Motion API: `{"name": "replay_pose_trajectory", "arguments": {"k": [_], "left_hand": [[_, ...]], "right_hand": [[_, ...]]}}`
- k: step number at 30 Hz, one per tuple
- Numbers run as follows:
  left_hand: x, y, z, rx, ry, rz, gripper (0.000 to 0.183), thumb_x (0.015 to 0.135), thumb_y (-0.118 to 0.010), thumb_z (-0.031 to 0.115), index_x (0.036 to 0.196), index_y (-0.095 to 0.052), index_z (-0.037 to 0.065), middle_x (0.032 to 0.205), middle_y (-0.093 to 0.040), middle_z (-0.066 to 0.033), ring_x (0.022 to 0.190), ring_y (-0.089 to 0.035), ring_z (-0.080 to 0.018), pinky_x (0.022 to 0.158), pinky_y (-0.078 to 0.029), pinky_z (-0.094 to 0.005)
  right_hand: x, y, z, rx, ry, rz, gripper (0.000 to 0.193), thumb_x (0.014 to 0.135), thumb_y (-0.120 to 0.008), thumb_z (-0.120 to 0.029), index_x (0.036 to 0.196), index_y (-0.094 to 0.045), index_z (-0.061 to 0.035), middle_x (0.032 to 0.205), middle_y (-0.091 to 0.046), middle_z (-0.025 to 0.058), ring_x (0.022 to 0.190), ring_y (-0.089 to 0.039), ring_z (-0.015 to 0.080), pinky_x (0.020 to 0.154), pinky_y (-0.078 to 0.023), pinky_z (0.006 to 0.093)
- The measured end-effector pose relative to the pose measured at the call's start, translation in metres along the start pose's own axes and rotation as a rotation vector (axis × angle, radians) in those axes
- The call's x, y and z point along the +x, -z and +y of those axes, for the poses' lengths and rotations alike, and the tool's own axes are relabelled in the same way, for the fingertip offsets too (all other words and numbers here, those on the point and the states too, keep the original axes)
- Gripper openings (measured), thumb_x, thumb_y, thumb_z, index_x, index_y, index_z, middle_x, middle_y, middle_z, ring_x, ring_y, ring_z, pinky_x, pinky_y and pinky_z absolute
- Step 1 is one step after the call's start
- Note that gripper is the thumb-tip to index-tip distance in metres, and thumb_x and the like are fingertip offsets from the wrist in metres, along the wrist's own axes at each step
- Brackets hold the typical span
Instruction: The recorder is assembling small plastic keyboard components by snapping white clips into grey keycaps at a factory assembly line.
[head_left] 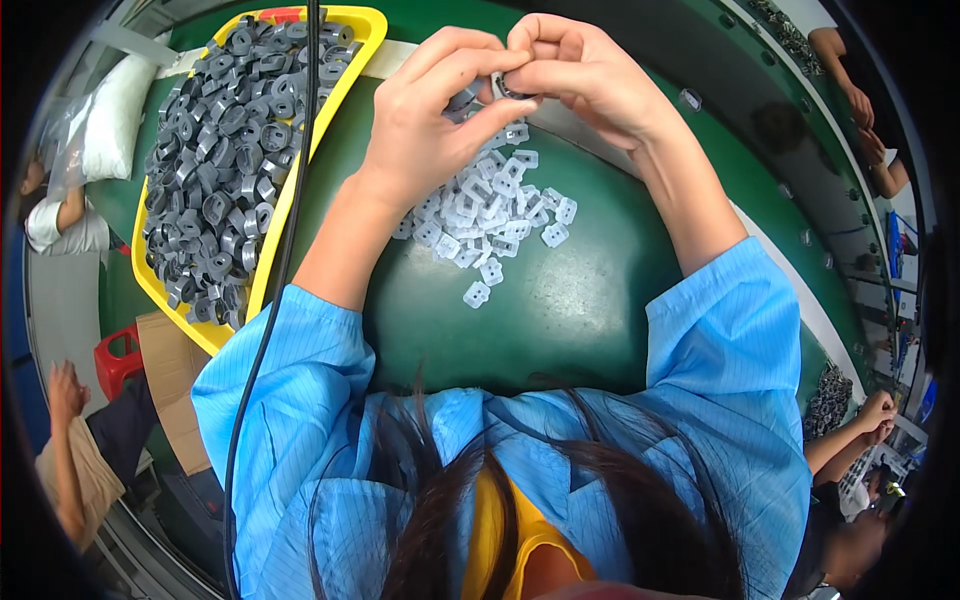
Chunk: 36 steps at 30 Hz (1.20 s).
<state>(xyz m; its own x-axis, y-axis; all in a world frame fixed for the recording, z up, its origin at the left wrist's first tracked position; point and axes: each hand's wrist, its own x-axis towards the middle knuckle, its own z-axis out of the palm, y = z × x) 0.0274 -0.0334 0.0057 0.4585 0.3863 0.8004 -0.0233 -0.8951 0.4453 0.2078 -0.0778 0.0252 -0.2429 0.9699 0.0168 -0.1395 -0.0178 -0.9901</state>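
Observation:
Both my hands meet above the far side of the green table. My left hand (pixel 425 115) is curled round a grey plastic part (pixel 466 97), which shows between its fingers and thumb. Fingertips of my right hand (pixel 590 85) pinch at a small dark-and-white piece (pixel 508 88) right beside it; whether the two are joined I cannot tell, as the fingers cover most of them. Below the hands lies a loose heap of small translucent white plastic pieces (pixel 485 210), each with small holes.
A yellow tray (pixel 368 30) full of grey ring-shaped parts (pixel 225 150) stands at the left. A black cable (pixel 270 330) runs down in front of it. Beyond my right arm is a green belt (pixel 700 110) carrying scattered small pieces. Other people's hands (pixel 870 415) work at both sides.

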Motion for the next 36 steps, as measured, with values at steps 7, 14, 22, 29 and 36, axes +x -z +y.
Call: {"name": "replay_pose_trajectory", "arguments": {"k": [7,14,22,29,36], "left_hand": [[-0.018,-0.001,-0.014,0.125,0.564,-0.13,0.037,0.076,-0.065,-0.003,0.112,-0.057,0.003,0.098,-0.062,-0.0072,0.081,-0.06,-0.014,0.07,-0.05,-0.0255],[-0.026,0.009,-0.044,0.052,0.577,-0.149,0.028,0.091,-0.057,0.007,0.118,-0.059,0.001,0.103,-0.063,-0.0078,0.074,-0.068,-0.0133,0.064,-0.049,-0.0213],[-0.014,0.013,-0.029,-0.484,0.955,-0.068,0.035,0.096,-0.057,0.023,0.125,-0.055,0.004,0.093,-0.061,-0.0038,0.064,-0.05,-0.0047,0.048,-0.039,-0.0184],[-0.013,0.009,-0.02,-0.473,0.959,-0.119,0.033,0.096,-0.06,0.024,0.12,-0.053,0.003,0.083,-0.06,-0.0019,0.065,-0.05,-0.0045,0.047,-0.038,-0.0184],[-0.008,0.012,-0.015,-0.34,0.97,-0.172,0.039,0.088,-0.069,0.019,0.124,-0.057,0.007,0.077,-0.057,0.0006,0.058,-0.048,-0.0038,0.047,-0.037,-0.019]], "right_hand": [[0.013,0.046,0.038,0.101,-0.207,0.232,0.026,0.075,-0.074,-0.009,0.098,-0.063,-0.0012,0.081,-0.067,0.0069,0.075,-0.063,0.017,0.07,-0.051,0.028],[0.008,0.051,0.025,-1.067,0.204,0.543,0.017,0.079,-0.072,-0.009,0.09,-0.064,-0.0005,0.081,-0.066,0.008,0.069,-0.06,0.0146,0.066,-0.05,0.0278],[-0.011,0.003,0.008,-0.977,0.164,-0.172,0.027,0.076,-0.067,0.0,0.102,-0.069,-0.0056,0.09,-0.06,0.0057,0.078,-0.057,0.018,0.068,-0.047,0.03],[-0.011,-0.007,0.002,-1.112,-0.026,-0.116,0.016,0.076,-0.072,-0.013,0.09,-0.069,-0.0047,0.078,-0.064,0.0128,0.078,-0.064,0.0285,0.072,-0.051,0.0392],[-0.009,-0.01,-0.009,-1.151,-0.162,-0.089,0.017,0.074,-0.072,-0.014,0.082,-0.065,-0.0011,0.076,-0.065,0.0153,0.076,-0.065,0.03,0.07,-0.051,0.0394]]}}
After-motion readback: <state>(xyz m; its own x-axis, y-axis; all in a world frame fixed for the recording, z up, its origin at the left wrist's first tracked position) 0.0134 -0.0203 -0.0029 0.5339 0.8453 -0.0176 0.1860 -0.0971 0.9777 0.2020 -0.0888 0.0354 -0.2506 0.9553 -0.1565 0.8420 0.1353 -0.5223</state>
